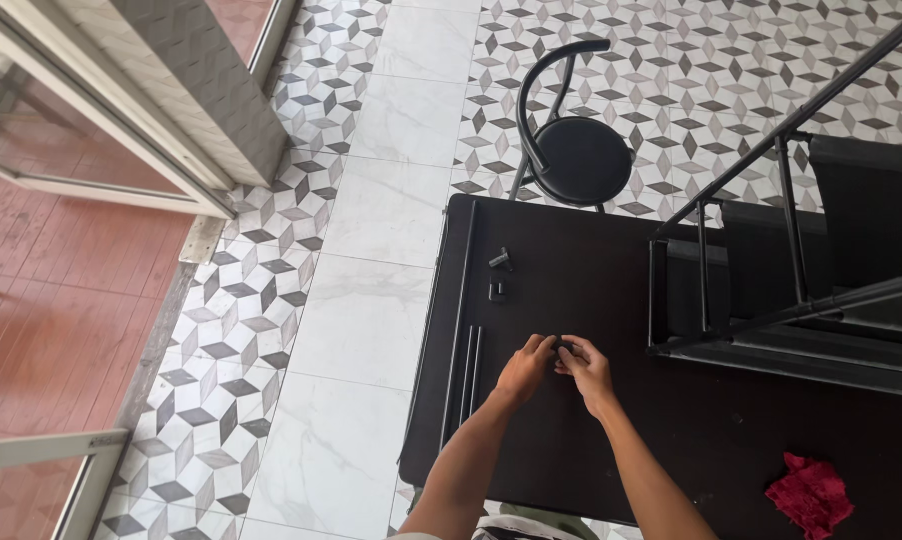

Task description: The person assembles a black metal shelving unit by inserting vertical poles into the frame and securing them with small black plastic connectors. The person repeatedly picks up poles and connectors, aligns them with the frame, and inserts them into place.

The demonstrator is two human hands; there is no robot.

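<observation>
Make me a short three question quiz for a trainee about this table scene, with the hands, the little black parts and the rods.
1. True or false: both hands meet on one small black part.
2. Which lies nearest the table's left edge? A) red cloth B) long black rods C) black metal rack
3. What stands on the tiled floor just beyond the table's far edge?

Key:
1. True: the left hand and right hand both pinch it with their fingertips.
2. B. The cloth lies at the near right corner and the rack on the right side.
3. A round black chair with a curved back.
</observation>
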